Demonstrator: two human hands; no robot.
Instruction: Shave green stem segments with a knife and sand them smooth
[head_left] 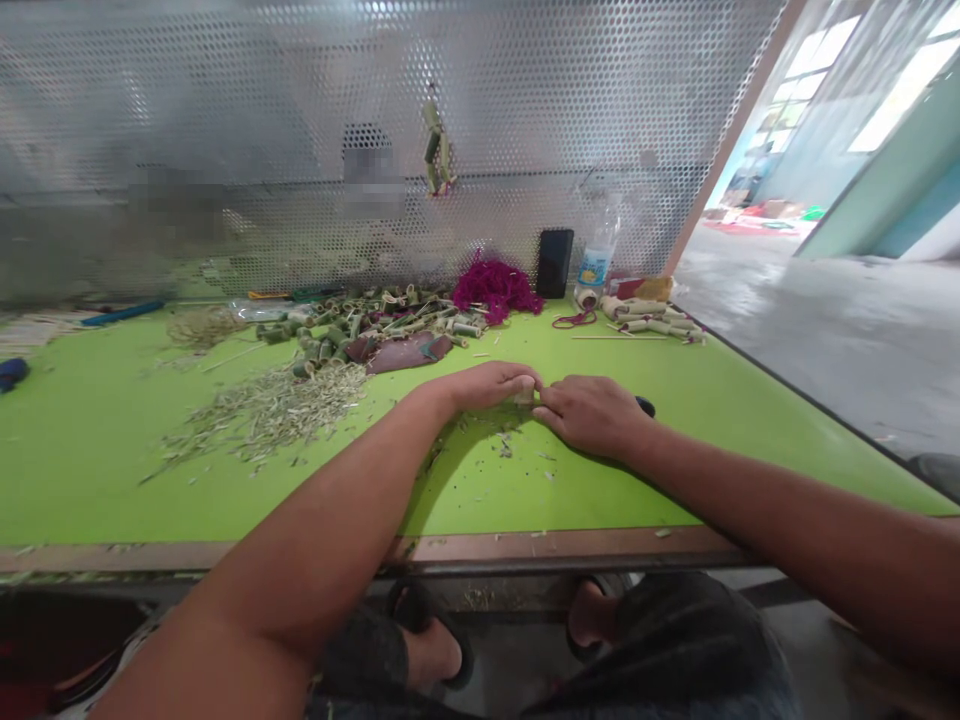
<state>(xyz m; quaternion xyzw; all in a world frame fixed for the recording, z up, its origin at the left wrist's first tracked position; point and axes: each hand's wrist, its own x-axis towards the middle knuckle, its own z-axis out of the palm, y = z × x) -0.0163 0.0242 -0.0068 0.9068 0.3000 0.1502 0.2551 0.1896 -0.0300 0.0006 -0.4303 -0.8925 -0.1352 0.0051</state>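
My left hand [491, 385] and my right hand [592, 412] rest knuckles-up on the green table [90, 450], fingertips meeting. Both are closed around a small pale piece [523, 397], perhaps a short bamboo bit, mostly hidden between the fingers. A dark object [646, 406] pokes out behind my right hand, possibly a tool handle; I cannot tell what it is. Small shavings [504, 447] lie on the table under my hands.
A heap of thin shavings [262, 410] lies to the left. Behind it are several cut green bamboo rings [360, 320], a brown pouch [409, 352], magenta yarn [495, 288], a black phone [555, 263], a bottle [598, 262] and wrapped rolls [649, 318]. A perforated metal screen [300, 120] backs the table.
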